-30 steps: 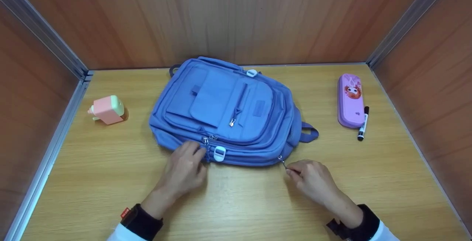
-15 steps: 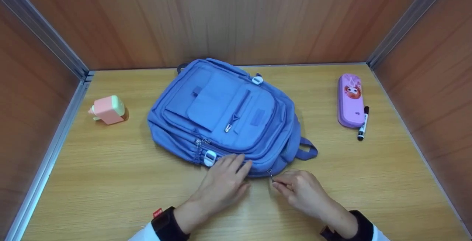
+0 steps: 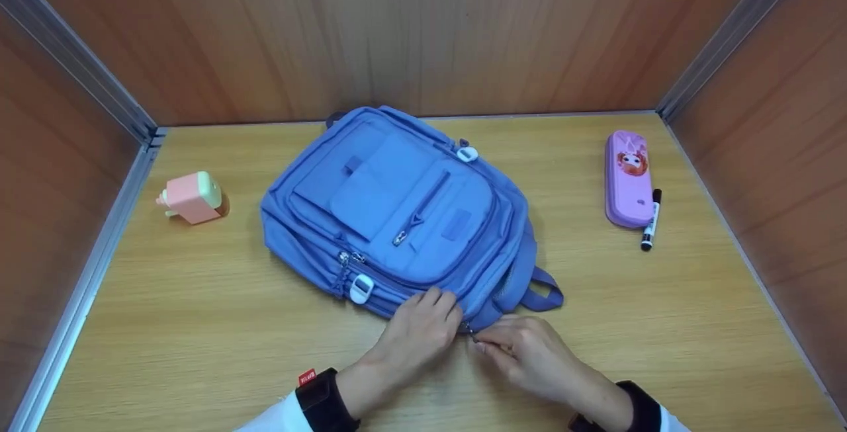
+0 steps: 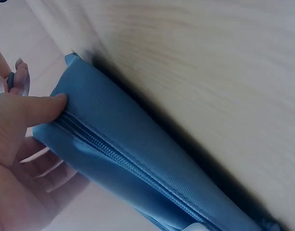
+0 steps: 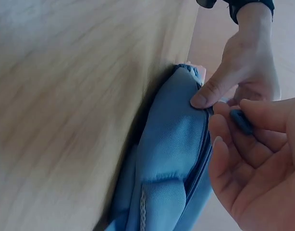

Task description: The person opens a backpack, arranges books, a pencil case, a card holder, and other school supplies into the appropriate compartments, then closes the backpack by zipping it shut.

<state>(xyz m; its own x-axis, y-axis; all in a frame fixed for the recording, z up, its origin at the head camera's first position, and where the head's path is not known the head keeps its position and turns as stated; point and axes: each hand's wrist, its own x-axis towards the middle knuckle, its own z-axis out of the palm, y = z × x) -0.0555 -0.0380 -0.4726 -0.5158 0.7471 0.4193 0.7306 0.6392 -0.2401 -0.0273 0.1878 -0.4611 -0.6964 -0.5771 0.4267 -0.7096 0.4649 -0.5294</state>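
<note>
The right hand (image 3: 526, 356) pinches a small dark blue zipper pull (image 5: 241, 121); just left of it, the left hand (image 3: 423, 329) grips the edge of the blue fabric backpack (image 3: 380, 200) lying ahead of both. Farther ahead, to their right, lies a purple oblong case (image 3: 627, 187).

Blue backpack (image 3: 370, 187): one, showing two white buckles (image 3: 467, 154) and at least four zipper pulls (image 3: 400, 238). Purple pencil case (image 3: 625, 194): one. Black-capped marker (image 3: 651, 223): one. Pink-and-green box-shaped article (image 3: 190, 199), exact type undetermined: one. Hands: two, being one left hand (image 3: 423, 329) and one right hand (image 3: 533, 356). Black wristbands (image 3: 326, 402): two. Red tag (image 3: 306, 377): one. White sleeves (image 3: 278, 417): two. Wood-grain wall panels (image 3: 410, 35): three. Upright metal corner posts (image 3: 79, 55): two. Counter (image 3: 225, 326): one.
</note>
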